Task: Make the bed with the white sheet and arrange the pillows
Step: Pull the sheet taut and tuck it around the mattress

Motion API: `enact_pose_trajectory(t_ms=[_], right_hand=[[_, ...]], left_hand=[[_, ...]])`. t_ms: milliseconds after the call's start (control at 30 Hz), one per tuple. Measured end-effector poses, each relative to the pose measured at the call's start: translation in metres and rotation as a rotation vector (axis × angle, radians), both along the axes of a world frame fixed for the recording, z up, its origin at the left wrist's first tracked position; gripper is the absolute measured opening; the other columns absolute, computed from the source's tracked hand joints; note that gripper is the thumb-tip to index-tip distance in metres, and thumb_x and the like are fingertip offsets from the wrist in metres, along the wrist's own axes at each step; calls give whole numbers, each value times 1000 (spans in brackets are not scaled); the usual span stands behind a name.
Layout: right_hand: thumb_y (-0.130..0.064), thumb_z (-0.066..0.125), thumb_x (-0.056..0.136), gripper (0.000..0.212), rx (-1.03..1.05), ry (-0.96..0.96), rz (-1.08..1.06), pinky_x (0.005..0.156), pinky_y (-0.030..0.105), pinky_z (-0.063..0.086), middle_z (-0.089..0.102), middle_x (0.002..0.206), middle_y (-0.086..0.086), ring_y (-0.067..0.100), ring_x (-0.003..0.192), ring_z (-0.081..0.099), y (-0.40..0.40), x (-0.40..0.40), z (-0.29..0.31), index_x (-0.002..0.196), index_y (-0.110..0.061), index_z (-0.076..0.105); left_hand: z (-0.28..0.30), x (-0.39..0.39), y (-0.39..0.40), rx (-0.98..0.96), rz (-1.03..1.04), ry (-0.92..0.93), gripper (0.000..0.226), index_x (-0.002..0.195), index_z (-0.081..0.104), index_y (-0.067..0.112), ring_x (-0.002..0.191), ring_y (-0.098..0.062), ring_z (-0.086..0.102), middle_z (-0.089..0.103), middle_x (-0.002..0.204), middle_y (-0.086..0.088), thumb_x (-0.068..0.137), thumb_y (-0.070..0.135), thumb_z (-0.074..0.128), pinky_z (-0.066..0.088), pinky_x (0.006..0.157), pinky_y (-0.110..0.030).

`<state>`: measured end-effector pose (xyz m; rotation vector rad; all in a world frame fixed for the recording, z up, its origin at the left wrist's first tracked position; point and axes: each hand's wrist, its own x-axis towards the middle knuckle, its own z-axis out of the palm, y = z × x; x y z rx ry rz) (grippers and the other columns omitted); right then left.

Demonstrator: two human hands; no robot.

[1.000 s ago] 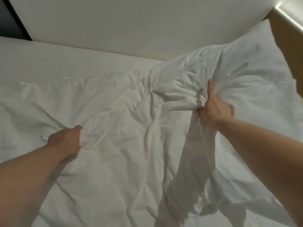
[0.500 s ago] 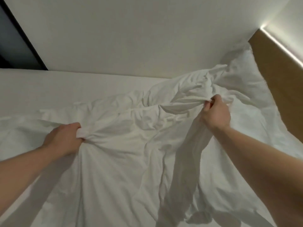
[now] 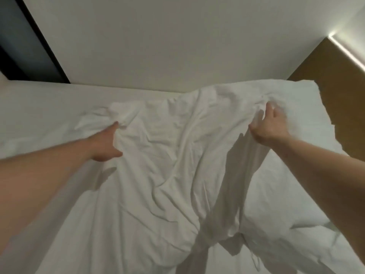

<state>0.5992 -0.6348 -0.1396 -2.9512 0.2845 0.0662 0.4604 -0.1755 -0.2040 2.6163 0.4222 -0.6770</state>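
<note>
Dim, warm-grey room. We note one bright light strip (image 3: 344, 50) at upper right, with glare at its near end. Soft shadows under both arms fall on the sheet (image 3: 158, 175). Overall soft focus; wide-angle bending at edges.

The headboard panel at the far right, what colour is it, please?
Brown, wood-toned headboard; head view.

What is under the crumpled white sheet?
The white sheet lies on the mattress, bare on the left. On the right it drapes over a pillow. Anything else beneath is covered.
</note>
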Motion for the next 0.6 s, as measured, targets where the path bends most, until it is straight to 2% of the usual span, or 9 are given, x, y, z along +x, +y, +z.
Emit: enact_pose_trajectory(t_ms=[67, 100, 167, 233, 333, 433, 500, 533, 600], right_hand=[[-42, 65, 91, 86, -63, 49, 107, 116, 56, 35, 33, 155, 17, 43, 142, 35, -9, -47, -38, 159, -17, 18], [-39, 68, 89, 85, -31, 38, 161, 115, 54, 37, 36, 151, 18, 43, 139, 39, -13, -74, -54, 157, -15, 24], [-34, 72, 89, 80, 50, 1, 217, 118, 50, 35, 38, 153, 19, 40, 140, 39, -23, -136, -75, 155, -13, 34], [-32, 74, 91, 72, 112, -28, 178, 119, 48, 33, 39, 154, 14, 33, 141, 38, -37, -191, -83, 152, -13, 40], [-28, 76, 89, 64, 261, -117, -143, 112, 51, 42, 50, 138, 16, 34, 130, 47, -68, -244, -85, 142, -8, 47], [-45, 73, 89, 70, 465, -221, -686, 108, 51, 46, 48, 142, 14, 37, 128, 53, -93, -255, -74, 142, -11, 44], [-61, 71, 85, 89, 557, -175, -987, 108, 51, 43, 44, 152, 14, 39, 132, 51, -112, -249, -69, 150, -11, 37], [-72, 69, 79, 102, 626, -122, -1054, 108, 51, 45, 45, 154, 13, 40, 129, 52, -121, -244, -66, 154, -12, 33], [-86, 66, 67, 120, 777, -41, -1066, 102, 51, 50, 50, 150, 7, 34, 111, 57, -130, -230, -62, 160, -20, 26]], left_hand=[[-34, -40, -17, 51, -137, 128, 99, 162, 4, 16, 155, -24, 13, -1, 169, -7, 92, 44, 68, 19, 121, -29], [-52, -64, -21, 54, -164, 182, 97, 162, 4, 19, 155, -23, 13, -9, 169, -6, 92, 48, 64, 20, 122, -29], [-84, -113, -22, 42, -152, 253, 98, 162, 3, 25, 153, -26, 19, -14, 168, -4, 88, 54, 62, 26, 121, -32], [-108, -157, -16, 36, -130, 316, 100, 162, 3, 27, 153, -27, 19, -15, 168, -3, 86, 58, 59, 26, 121, -34], [-124, -203, -10, 43, -167, 426, 101, 162, 3, 24, 153, -24, 21, -16, 168, -6, 84, 61, 55, 26, 121, -30], [-128, -208, -9, 61, -180, 395, 99, 162, 6, 22, 153, -22, 23, -14, 168, -8, 85, 63, 54, 27, 119, -27], [-126, -195, -20, 48, -186, 330, 92, 161, 13, 23, 152, -20, 25, -5, 169, -7, 89, 60, 56, 27, 119, -26], [-121, -185, -31, 36, -193, 294, 87, 160, 18, 23, 151, -19, 27, 1, 169, -6, 90, 57, 58, 28, 118, -26], [-107, -164, -59, 9, -210, 224, 78, 155, 30, 23, 148, -19, 33, 14, 167, -5, 90, 50, 63, 30, 116, -27]])
